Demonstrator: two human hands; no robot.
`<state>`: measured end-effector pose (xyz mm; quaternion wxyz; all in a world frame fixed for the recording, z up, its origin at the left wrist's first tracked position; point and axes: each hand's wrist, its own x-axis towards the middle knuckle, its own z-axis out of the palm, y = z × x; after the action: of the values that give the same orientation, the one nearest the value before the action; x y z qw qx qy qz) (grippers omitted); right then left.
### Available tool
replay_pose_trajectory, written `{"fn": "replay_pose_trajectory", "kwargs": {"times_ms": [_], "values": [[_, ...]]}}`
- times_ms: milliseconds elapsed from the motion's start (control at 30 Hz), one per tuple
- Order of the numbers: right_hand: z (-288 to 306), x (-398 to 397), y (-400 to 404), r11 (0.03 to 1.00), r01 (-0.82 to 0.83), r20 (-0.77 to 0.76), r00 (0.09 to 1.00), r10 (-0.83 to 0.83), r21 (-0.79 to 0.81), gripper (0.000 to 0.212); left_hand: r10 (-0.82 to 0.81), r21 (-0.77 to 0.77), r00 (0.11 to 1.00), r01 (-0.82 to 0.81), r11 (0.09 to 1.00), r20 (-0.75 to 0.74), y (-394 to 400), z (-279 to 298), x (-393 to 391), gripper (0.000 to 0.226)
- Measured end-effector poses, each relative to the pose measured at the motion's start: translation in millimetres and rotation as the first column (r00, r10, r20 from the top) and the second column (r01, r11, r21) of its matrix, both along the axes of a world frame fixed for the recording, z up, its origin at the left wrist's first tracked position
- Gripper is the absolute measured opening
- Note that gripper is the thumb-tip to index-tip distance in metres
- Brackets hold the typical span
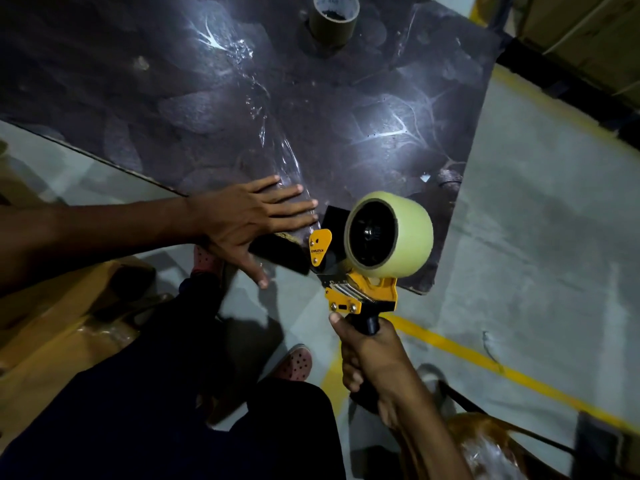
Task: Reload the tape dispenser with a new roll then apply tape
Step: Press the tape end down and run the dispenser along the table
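Note:
My right hand (pixel 372 362) grips the black handle of a yellow tape dispenser (pixel 349 289), held at the near corner of a dark table (pixel 346 98). A pale clear tape roll (pixel 389 232) sits mounted on the dispenser. A strip of clear tape (pixel 280 147) runs across the tabletop towards the near edge, wrinkled along its length. My left hand (pixel 249 220) lies flat with fingers spread, pressing on the near end of that strip at the table edge. A brown tape roll (pixel 334 19) stands upright at the far side of the table.
Grey floor with yellow lines (pixel 485 362) surrounds the table. Brown cardboard (pixel 52 327) lies at the lower left by my legs. A brown wrapped object (pixel 485 441) sits at the lower right. Shelving stands at the far right.

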<state>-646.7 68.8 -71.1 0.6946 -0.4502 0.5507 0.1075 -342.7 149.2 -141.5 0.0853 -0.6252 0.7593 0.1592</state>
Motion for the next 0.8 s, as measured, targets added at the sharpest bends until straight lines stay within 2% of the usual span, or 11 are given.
{"fn": "replay_pose_trajectory", "kwargs": {"times_ms": [267, 533, 800], "values": [[-0.9, -30.0, 12.6, 0.998, 0.050, -0.008, 0.999, -0.050, 0.029, 0.039, -0.021, -0.037, 0.998, 0.019, 0.999, -0.053, 2.6, -7.5, -15.4, 0.138], [-7.5, -30.7, 21.7, 0.998, 0.063, -0.029, 0.998, -0.063, -0.005, 0.044, -0.029, -0.009, 0.999, 0.029, 1.000, -0.017, 2.7, -6.4, -20.8, 0.137], [-6.5, -40.2, 24.0, 0.999, 0.032, -0.023, 0.999, -0.032, -0.006, 0.040, -0.028, -0.018, 1.000, 0.028, 0.999, 0.002, 3.2, -2.4, -23.1, 0.136]]}}
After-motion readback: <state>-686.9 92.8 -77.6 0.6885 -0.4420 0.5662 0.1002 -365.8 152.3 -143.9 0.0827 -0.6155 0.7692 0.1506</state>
